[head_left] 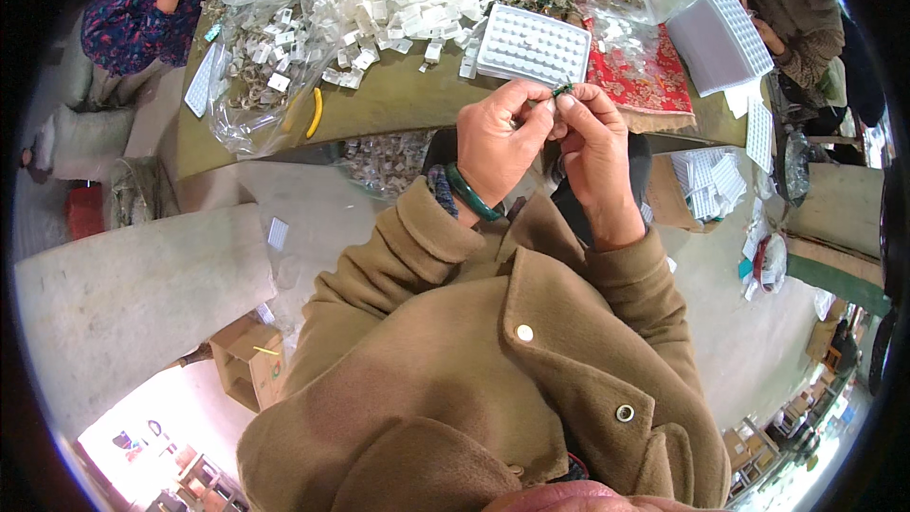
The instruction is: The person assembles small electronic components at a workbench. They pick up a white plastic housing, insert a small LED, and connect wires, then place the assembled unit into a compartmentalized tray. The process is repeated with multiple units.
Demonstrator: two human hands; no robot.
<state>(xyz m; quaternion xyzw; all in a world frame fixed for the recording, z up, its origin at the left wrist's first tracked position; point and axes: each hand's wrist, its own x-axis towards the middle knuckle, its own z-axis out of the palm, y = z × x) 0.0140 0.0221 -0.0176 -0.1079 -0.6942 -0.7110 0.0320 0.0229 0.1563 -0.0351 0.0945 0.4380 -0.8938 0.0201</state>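
Together, the left hand and right hand curl inward and meet, pinching a small green piece.

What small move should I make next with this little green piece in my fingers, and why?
Perhaps steady the small green piece with your right hand and ease your left hand slightly aside for a clearer look: both hands meet closely around it, and only a bit of green shows.
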